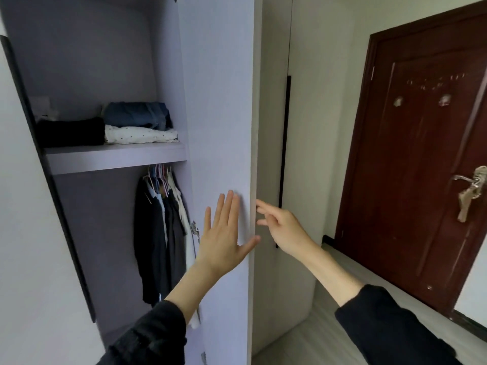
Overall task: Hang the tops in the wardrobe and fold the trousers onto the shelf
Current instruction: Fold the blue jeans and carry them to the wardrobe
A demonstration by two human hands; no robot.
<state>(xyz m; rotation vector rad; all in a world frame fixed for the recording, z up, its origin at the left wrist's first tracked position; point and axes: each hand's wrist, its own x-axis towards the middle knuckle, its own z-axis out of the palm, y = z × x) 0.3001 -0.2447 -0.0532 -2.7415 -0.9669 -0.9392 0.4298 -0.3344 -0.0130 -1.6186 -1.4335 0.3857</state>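
The tops [160, 227] hang on their hangers from the rail under the shelf [116, 158], bunched toward the right side of the wardrobe, and the folded trousers [137, 117] sit on that shelf: a blue pair on top of a white dotted one, a black fold just beside them. With both lots apparently put away, I judge the sorting done and the wardrobe door [218, 114] next to be shut. My left hand [225, 233] lies flat on the door's inner face, fingers straight and spread, thumb out toward its edge, placed there to steer the panel. My right hand [276, 222] reaches to the door's outer edge, fingers loosely extended and holding nothing, ready to catch it. Beyond, a long black handle [286, 143] runs down the neighbouring panel, and a dark red room door [421, 159] stands closed with keys in its lock.
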